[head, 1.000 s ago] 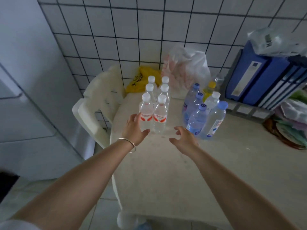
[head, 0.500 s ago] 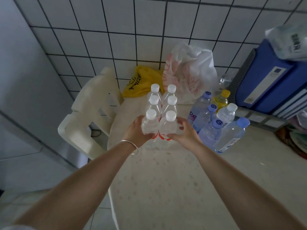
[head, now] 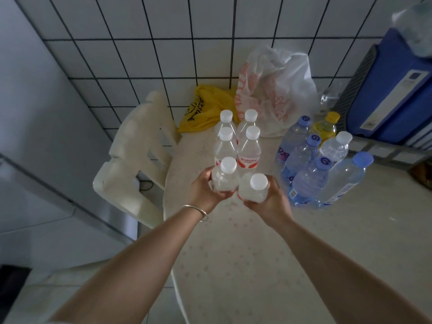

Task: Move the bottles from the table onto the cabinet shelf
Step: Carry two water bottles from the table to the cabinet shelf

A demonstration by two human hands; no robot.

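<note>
White-tiled walls back the counter (head: 257,265); left hand (head: 205,190) and right hand (head: 268,202) each grip a bottle; thin plastic may slip and topple the bottles behind.

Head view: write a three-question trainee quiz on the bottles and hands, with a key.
1. True or false: the left hand and the right hand each grip one white-capped bottle.
2. How many white-capped bottles with red labels stand on the table behind the two gripped ones? A) two B) four C) six
3. Fill in: the single bottle with a yellow cap stands in the group to the ____ of the white-capped rows.

Key
1. True: the left-hand bottle and the right-hand bottle are each wrapped by fingers.
2. B: four standing bottles, in two rows of two.
3. Right, among the blue-capped bottles.
</note>
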